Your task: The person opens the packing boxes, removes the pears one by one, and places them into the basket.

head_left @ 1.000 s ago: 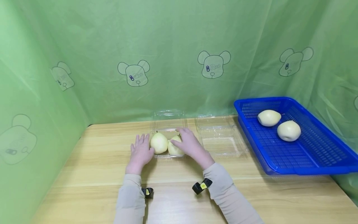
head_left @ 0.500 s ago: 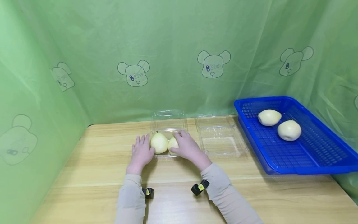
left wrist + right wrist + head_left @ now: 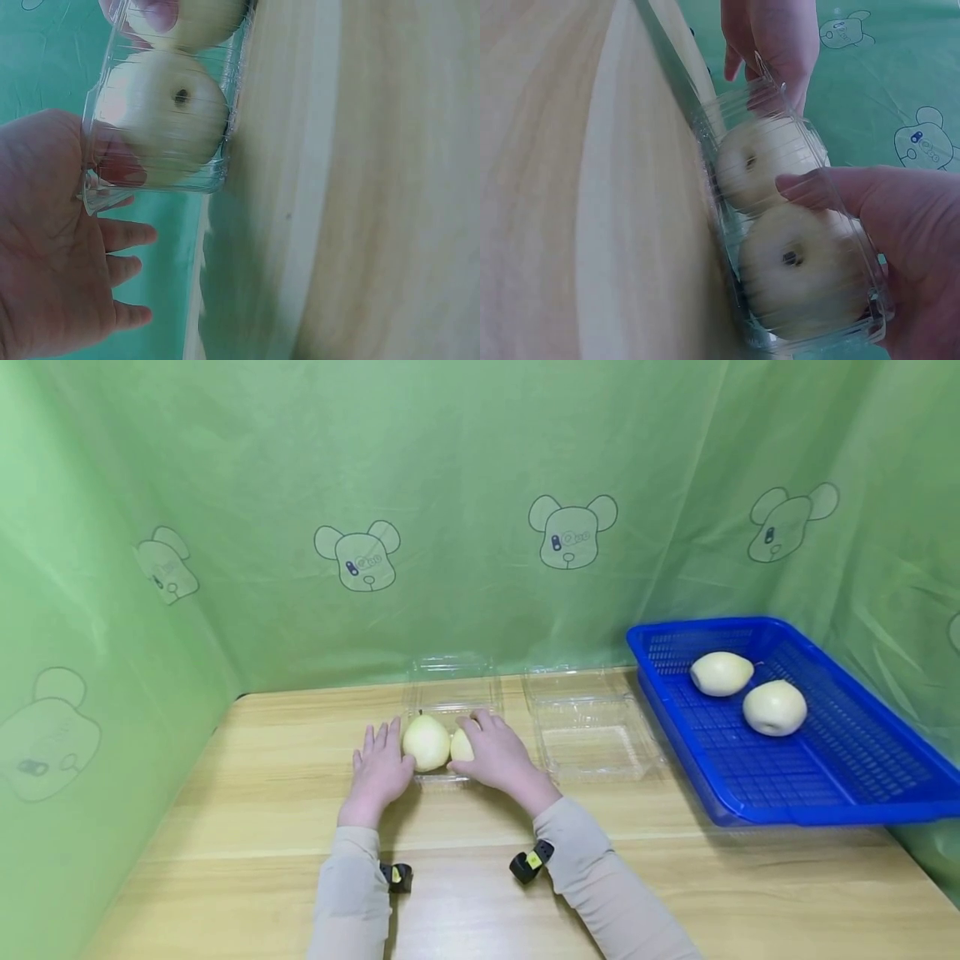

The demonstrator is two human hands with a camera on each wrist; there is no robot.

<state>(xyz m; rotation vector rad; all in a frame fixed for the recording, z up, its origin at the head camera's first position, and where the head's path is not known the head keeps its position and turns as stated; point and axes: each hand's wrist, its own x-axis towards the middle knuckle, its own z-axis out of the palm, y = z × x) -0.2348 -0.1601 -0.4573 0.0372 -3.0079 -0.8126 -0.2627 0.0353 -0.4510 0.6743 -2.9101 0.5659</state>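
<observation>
Two pale yellow pears sit side by side in a clear plastic clamshell box [image 3: 761, 337], whose lid [image 3: 452, 672] lies tipped back behind it. My left hand [image 3: 381, 772] rests at the box's left side with its fingers stretched out. In the left wrist view, that thumb reaches over the rim against the left pear [image 3: 169, 112]. My right hand [image 3: 498, 756] grips the right pear [image 3: 799, 262] inside the box, thumb on its near side and fingers curled over its far side. The hand hides much of this pear in the head view.
A second open clear clamshell box [image 3: 596, 747] stands just right of the first. Further right, a blue plastic basket [image 3: 697, 777] holds two more pears [image 3: 722, 674]. Green cloth [image 3: 465, 460] hangs behind the wooden table [image 3: 247, 860].
My right hand has shifted slightly left and drawn its fingers in over the right pear, covering more of it. The left hand has stayed nearly still.
</observation>
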